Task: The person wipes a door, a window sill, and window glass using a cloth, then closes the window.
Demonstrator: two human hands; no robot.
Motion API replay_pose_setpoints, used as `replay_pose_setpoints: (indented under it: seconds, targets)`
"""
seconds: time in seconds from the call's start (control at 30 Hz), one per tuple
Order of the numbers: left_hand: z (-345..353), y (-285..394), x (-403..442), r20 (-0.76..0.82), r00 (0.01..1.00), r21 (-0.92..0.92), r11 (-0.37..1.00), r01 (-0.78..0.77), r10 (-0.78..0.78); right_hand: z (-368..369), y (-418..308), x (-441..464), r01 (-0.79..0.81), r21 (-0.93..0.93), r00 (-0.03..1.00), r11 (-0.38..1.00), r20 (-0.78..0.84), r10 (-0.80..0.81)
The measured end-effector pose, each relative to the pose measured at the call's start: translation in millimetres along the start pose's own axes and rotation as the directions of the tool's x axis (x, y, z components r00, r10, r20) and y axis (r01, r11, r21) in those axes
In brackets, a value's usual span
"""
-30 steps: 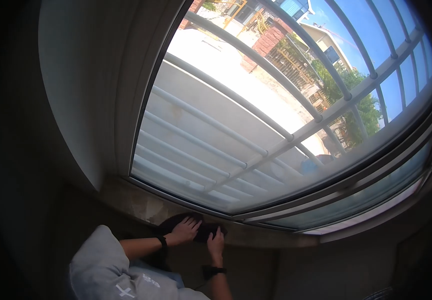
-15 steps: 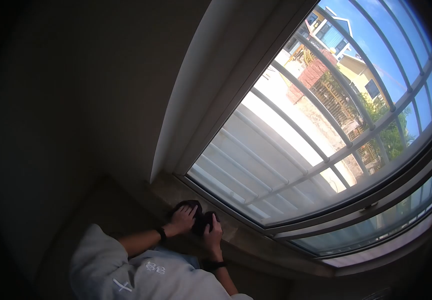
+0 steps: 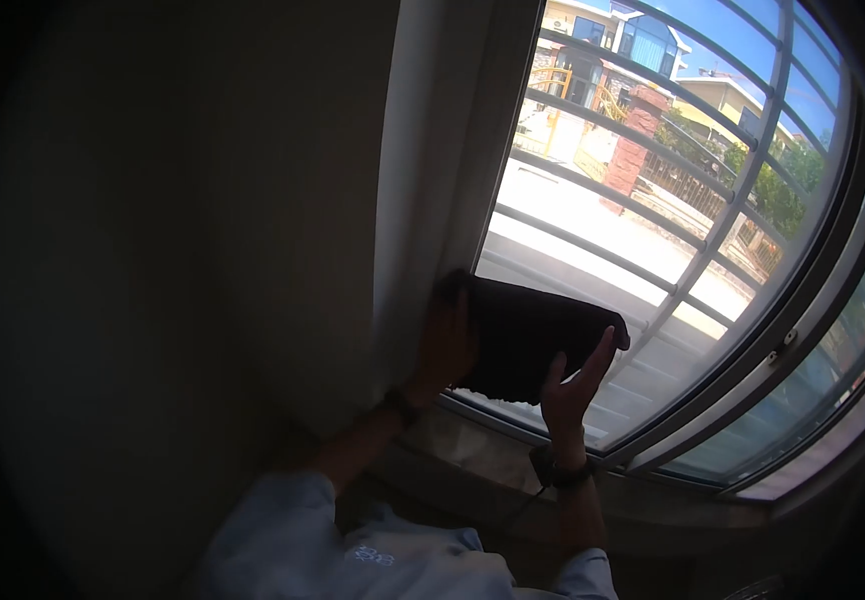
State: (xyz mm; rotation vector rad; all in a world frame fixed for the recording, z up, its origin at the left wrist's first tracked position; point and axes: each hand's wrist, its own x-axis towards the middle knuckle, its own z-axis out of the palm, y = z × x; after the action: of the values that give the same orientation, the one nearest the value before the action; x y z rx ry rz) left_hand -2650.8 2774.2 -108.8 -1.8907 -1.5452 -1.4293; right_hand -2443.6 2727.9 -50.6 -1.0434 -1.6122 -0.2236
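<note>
A dark cloth [image 3: 538, 335] is stretched out between my hands, before the lower left of the window. Its far edge looks smooth, and the near one looks a little ragged. At the cloth's left end is my left hand [image 3: 445, 345], deep in shadow, with the fingers pointing up and gripping the side. My right hand [image 3: 571, 392] holds the right end between thumb and fingers. That end folds over near the fingertips. Whether the cloth touches the glass, I cannot tell.
White bars [image 3: 643, 265] cross the window, with a street and houses outside. The window frame [image 3: 503, 130] runs up beside a dark wall [image 3: 203, 250]. Below the window lies a stone sill [image 3: 463, 440]. A sliding sash [image 3: 753, 400] stands at the right.
Both hands have risen from the sill to the window with the dark cloth. It was bunched up and is now spread out between them. The view has turned.
</note>
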Motion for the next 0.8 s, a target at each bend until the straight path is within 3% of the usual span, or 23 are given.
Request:
replay_pose_setpoints:
  seconds: [0.13,0.33,0.4,0.47,0.5,0.53,0.67,0.7,0.8]
  targets:
    - [-3.7,17.5,60.8,-0.101,0.995,-0.04,0.999,0.0,-0.004,26.9,6.0,66.2,0.115,-0.153,0.993,0.982,0.008,-0.115]
    - [-59.6,67.0,152.3,-0.424,0.864,0.163,0.962,-0.221,0.271,7.7,-6.1,156.1,0.283,-0.239,0.94,0.929,-0.123,-0.318]
    - [-70.8,72.4,187.7,-0.348,0.91,0.089,0.974,-0.209,0.227,-6.7,-11.9,194.9,0.359,-0.301,0.895,0.883,-0.159,-0.418]
    - [-81.2,79.3,228.4,-0.456,0.83,0.201,0.945,-0.257,0.322,-23.8,-21.0,234.8,0.383,-0.412,0.852,0.827,-0.188,-0.489]
    - [-95.2,87.0,261.5,-0.425,0.848,0.143,0.948,-0.283,0.317,-36.8,-26.9,264.7,0.416,-0.449,0.812,0.791,-0.208,-0.546]
    - [-102.0,90.9,278.2,-0.484,0.782,0.266,0.917,-0.297,0.393,-49.9,-32.8,295.5,0.444,-0.488,0.766,0.752,-0.229,-0.601]
    - [-126.3,102.7,349.9,-0.504,0.728,0.23,0.885,-0.405,0.464,-80.4,-46.0,379.5,0.541,-0.581,0.632,0.607,-0.196,-0.75]
    - [-134.6,110.5,363.1,-0.498,0.732,0.286,0.885,-0.367,0.465,-98.4,-68.1,383.3,0.507,-0.554,0.749,0.661,-0.097,-0.655]
    - [-160.4,129.6,407.6,-0.473,0.709,0.441,0.837,-0.323,0.523,-107.8,-80.5,429.0,0.433,-0.784,0.655,0.446,-0.067,-0.753]
